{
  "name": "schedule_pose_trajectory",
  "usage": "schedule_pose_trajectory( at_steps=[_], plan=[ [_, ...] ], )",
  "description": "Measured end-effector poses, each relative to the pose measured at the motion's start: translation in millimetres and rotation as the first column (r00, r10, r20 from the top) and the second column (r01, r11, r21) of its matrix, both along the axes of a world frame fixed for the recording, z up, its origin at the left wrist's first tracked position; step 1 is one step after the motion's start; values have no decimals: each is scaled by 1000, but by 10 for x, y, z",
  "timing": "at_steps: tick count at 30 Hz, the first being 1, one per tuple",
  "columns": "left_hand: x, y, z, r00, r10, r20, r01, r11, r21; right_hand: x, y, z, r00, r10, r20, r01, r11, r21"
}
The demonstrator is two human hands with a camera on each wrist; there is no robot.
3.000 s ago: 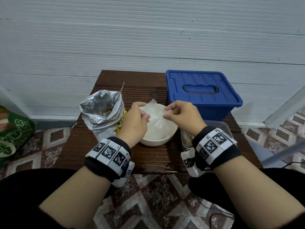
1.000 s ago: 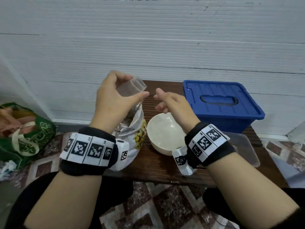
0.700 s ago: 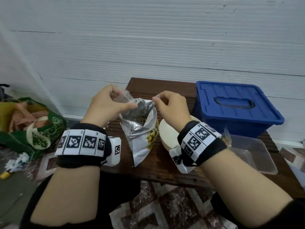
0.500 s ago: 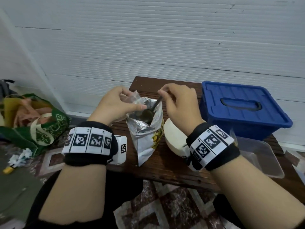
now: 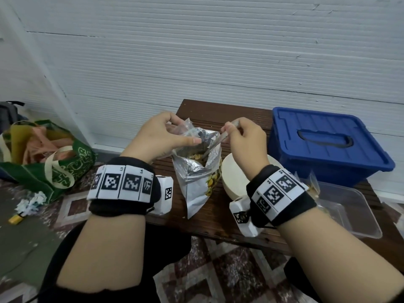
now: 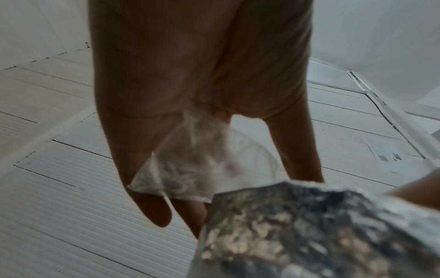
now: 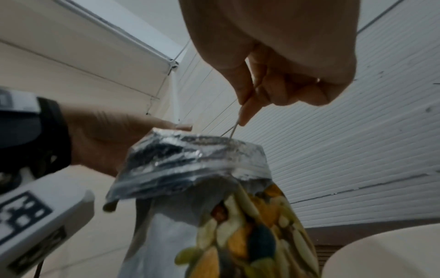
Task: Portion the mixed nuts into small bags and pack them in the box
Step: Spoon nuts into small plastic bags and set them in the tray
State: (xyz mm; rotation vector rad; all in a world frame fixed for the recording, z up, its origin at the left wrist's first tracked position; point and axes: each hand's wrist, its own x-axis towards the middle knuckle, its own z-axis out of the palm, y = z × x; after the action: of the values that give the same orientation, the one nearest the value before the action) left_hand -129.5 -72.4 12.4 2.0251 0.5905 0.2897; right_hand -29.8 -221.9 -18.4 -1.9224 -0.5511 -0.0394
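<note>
Your left hand (image 5: 160, 136) grips a small clear bag (image 6: 190, 165) at the rim of the foil nut bag (image 5: 196, 171), which stands near the table's (image 5: 218, 224) front edge. Your right hand (image 5: 246, 141) pinches a spoon (image 5: 215, 143) whose bowl dips into the nuts. The white bowl (image 5: 234, 178) sits just right of the foil bag; the blue box (image 5: 323, 145), lid on, occupies the table's back right corner.

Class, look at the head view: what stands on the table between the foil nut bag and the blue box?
A white bowl stands between the foil nut bag and the blue box, partly hidden behind the right hand.
</note>
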Motion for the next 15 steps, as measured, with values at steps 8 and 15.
schedule_pose_trajectory(
  at_steps=[8, 15],
  plan=[
    [-104, 141, 92, 1000, 14, 2, -14, 974, 227, 271, -89, 10, 956, -153, -250, 189, 973, 130],
    [-185, 234, 157, 993, -28, -116, 64, 946, 318, 394, -157, 203, 948, -195, -250, 247, 949, 195]
  ],
)
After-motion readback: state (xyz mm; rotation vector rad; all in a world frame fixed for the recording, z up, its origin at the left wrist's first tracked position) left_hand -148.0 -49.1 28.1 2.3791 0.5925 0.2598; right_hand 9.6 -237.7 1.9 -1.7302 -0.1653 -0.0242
